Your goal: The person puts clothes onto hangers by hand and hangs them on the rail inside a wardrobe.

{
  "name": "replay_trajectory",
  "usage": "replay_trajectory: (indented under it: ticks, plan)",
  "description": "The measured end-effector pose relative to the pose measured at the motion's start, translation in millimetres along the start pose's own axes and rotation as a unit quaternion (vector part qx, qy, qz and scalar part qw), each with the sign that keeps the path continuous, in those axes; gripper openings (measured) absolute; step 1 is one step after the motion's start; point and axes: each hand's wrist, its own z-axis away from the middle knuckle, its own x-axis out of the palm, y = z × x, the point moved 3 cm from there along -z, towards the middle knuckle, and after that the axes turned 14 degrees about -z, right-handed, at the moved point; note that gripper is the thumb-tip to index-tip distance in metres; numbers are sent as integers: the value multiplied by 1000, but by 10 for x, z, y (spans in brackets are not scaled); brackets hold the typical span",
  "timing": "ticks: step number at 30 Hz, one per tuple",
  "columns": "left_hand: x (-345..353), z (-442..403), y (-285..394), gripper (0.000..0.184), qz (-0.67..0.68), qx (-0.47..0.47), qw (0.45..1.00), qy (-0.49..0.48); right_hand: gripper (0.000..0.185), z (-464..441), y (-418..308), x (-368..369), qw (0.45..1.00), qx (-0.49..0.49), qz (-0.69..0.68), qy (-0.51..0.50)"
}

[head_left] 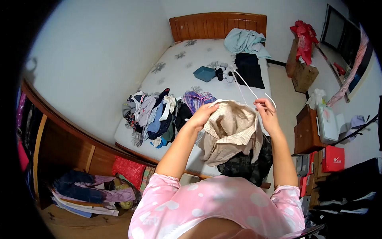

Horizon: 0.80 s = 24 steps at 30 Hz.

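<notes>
In front of my chest hangs a beige checked shirt (213,147), its opening facing up. My left hand (201,115) grips the left edge of that opening, thumb over the cloth. At the other side my right hand (266,113) is closed on a thin white clothes hanger (247,84), which points up and away over the bed. Whether the right fingers also pinch the shirt's edge is hard to tell. Beneath the shirt lies a dark camouflage garment (248,167). Purple and blue hangers (194,99) lie just beyond my left hand.
On the bed (175,65) are a clothes pile (153,115), a teal bin (204,74), small balled items (225,72), folded black clothing (250,71) and a pale blue blanket (244,42). An open wardrobe (65,155) stands left; boxes (333,158) are stacked right.
</notes>
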Motion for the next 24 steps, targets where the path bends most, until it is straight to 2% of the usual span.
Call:
replay_trajectory:
  ticks: [1, 4, 6, 10, 14, 17, 19, 21, 22, 24]
  plan:
    - [-77, -35, -106, 27, 42, -22, 999, 25, 18, 58, 61, -104, 999, 25, -25, 21]
    - [-222, -72, -286, 26, 52, -37, 996, 63, 19, 295, 92, -312, 990, 84, -87, 70]
    - [-258, -91, -313, 26, 58, -23, 997, 48, 21, 428, -124, -435, 985, 101, -111, 87]
    - [-277, -99, -207, 24, 26, 0, 997, 68, 22, 618, -233, -582, 974, 167, -146, 47]
    - [-282, -147, -182, 25, -8, 26, 997, 66, 20, 715, -321, -529, 960, 239, -127, -69]
    - [-230, -150, -136, 25, -44, 57, 995, 62, 22, 716, -296, -354, 962, 224, -123, -99]
    - [-170, -118, -82, 25, -74, 80, 992, 64, 34, 695, -193, -261, 958, 237, -119, -110]
    - [-92, -44, -27, 26, -178, 118, 973, 91, 42, 677, -88, -99, 961, 214, -130, -116]
    - [-14, 35, 51, 26, -265, 159, 946, 95, 51, 672, -39, -20, 959, 216, -136, -121]
    - [79, 67, 14, 28, -389, 228, 885, 113, 54, 645, 29, 148, 966, 201, -85, -135]
